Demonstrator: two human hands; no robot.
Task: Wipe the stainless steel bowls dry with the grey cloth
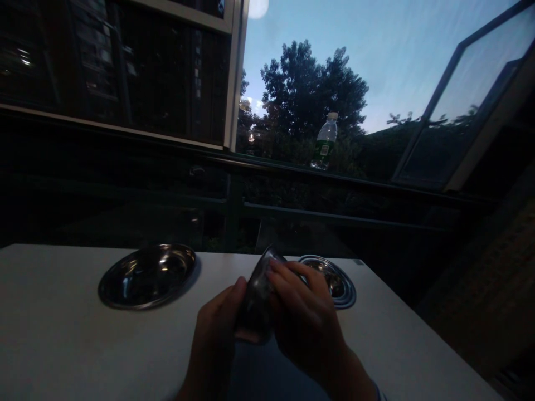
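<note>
Metal bowl (256, 303), tilted, held btwn L hand (217, 320) & R hand (307, 317), both grasping it, above white table (137, 351).

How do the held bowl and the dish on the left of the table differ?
Pose: the held bowl is steeply tilted between the left hand and right hand; the left dish rests on the table, opening up.
Look: the held bowl looks duller, the left dish shinier.
Shared: both look metallic.
</note>
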